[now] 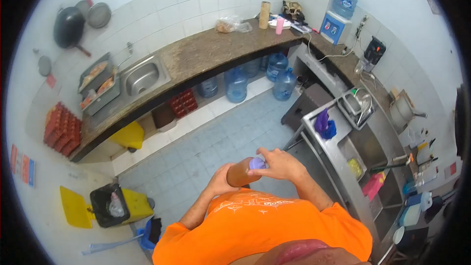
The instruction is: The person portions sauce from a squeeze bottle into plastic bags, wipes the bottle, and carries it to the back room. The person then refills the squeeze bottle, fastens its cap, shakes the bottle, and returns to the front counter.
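A container of brown contents (239,172) is held tilted in front of my orange shirt, its lilac lid (256,163) toward the right. My left hand (219,180) is closed around the body of the container. My right hand (283,165) grips the lilac lid, thumb on the near side and fingers on the far side. Whether the lid is loose or tight on the container I cannot tell.
A stone counter (191,54) with a steel sink (142,76) runs along the far wall, with large water bottles (236,86) below. A steel table (314,135) stands on my right. A yellow bin (135,203) stands with its lid up at the left.
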The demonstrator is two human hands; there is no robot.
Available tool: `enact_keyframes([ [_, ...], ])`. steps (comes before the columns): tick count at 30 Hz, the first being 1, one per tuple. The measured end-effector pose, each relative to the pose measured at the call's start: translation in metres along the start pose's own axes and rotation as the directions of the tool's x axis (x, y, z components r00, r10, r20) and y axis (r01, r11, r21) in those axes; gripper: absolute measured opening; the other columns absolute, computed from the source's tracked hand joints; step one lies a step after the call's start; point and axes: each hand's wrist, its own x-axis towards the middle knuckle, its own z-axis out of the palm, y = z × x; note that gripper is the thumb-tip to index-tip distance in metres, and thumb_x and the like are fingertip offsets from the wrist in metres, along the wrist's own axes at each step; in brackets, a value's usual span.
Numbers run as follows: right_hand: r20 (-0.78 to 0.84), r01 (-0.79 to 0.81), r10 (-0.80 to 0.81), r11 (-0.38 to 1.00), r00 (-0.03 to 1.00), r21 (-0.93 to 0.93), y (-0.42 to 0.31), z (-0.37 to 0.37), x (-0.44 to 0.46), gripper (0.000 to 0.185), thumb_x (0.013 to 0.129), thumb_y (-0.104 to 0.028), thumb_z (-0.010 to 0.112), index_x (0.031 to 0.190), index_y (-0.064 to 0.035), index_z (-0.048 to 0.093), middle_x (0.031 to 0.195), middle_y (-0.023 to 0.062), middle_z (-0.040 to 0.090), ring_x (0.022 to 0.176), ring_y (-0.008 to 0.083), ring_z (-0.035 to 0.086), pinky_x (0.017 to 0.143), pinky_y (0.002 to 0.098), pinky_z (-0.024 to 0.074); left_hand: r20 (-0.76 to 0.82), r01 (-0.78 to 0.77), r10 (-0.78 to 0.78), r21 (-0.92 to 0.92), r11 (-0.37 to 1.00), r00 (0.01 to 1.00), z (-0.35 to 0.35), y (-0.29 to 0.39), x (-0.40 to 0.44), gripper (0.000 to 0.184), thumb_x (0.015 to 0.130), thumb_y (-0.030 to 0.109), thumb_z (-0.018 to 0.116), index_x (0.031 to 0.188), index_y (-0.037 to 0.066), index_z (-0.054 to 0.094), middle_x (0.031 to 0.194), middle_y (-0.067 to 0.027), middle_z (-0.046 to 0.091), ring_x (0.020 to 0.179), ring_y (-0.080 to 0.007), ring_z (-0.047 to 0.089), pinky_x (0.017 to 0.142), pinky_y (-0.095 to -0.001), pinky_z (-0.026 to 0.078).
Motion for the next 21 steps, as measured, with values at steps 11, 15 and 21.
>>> enact_keyframes([
  [11, -0.339, 0.143, -0.02, 0.929, 0.94, 0.341, 0.263, -0.164, 0.188, 0.052, 0.073, -0.003, 0.078, 0.122, -0.0052, 0.063, 0.123, 0.0169, 0.062, 0.115, 0.0349, 0.063, 0.095, 0.0397, 0.0523, 0.299, -0.299, 0.3, -0.052, 0.953, 0.906, 0.004, -0.023, 0.477, 0.085, 0.058, 0.023, 0.09, 0.135, 0.007, 0.056, 0.13, -0.0167, 0.062, 0.123, -0.0352, 0.058, 0.106, -0.0438, 0.046],
  [15, -0.263, 0.151, -0.08, 0.953, 0.961, 0.262, 0.355, -0.229, 0.297, 0.057, 0.072, -0.003, 0.08, 0.126, -0.0071, 0.062, 0.13, 0.0177, 0.06, 0.122, 0.0382, 0.06, 0.103, 0.0428, 0.049, 0.305, -0.203, 0.245, -0.161, 0.966, 0.92, 0.001, -0.038, 0.6, 0.089, 0.058, 0.022, 0.091, 0.137, 0.006, 0.053, 0.128, -0.0171, 0.063, 0.123, -0.0366, 0.059, 0.104, -0.0442, 0.047],
  [21, -0.153, -0.145, 0.168, 0.978, 0.974, 0.152, 0.404, -0.342, 0.467, 0.068, 0.081, -0.042, 0.08, 0.136, -0.0081, 0.056, 0.129, 0.0299, 0.059, 0.12, 0.0484, 0.06, 0.1, 0.0495, 0.0507, 0.161, -0.147, 0.168, -0.135, 0.98, 0.973, -0.041, -0.071, 0.774, 0.09, 0.058, 0.022, 0.091, 0.137, 0.005, 0.051, 0.127, -0.0193, 0.062, 0.122, -0.0384, 0.059, 0.103, -0.0448, 0.048],
])
